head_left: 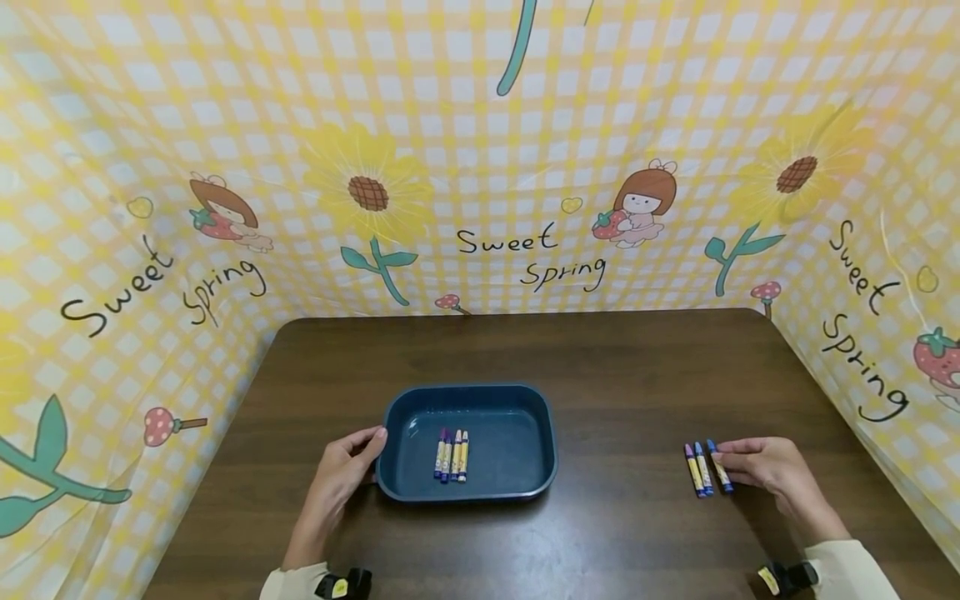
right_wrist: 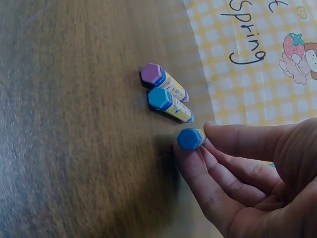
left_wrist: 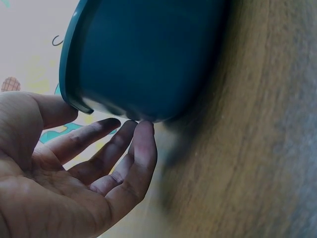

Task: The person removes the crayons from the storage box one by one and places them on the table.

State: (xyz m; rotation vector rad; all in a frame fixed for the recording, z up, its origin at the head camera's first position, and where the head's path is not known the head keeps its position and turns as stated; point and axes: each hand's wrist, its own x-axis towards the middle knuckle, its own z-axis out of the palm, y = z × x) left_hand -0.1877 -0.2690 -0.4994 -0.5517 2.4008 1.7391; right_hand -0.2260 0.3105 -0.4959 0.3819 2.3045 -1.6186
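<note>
While my left hand (head_left: 339, 477) grips the dark-blue, rectangular, plastic-looking tray (head_left: 510, 450), seemingly to steady it, my right hand (head_left: 772, 473) pinches a hexagonal, blue-ended crayon (right_wrist: 190, 139) right of the tray, beside two other crayons (head_left: 703, 471).

The tray (left_wrist: 143, 54) is cut off in the left wrist view; crayon labels (head_left: 455, 458) are illegibly small.

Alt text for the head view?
The right hand pinches a blue-tipped, yellow-wrapped crayon beside two more crayons on a brown wooden table. The left hand holds the left edge of a dark-blue rectangular tray containing four yellow-wrapped crayons.
</note>
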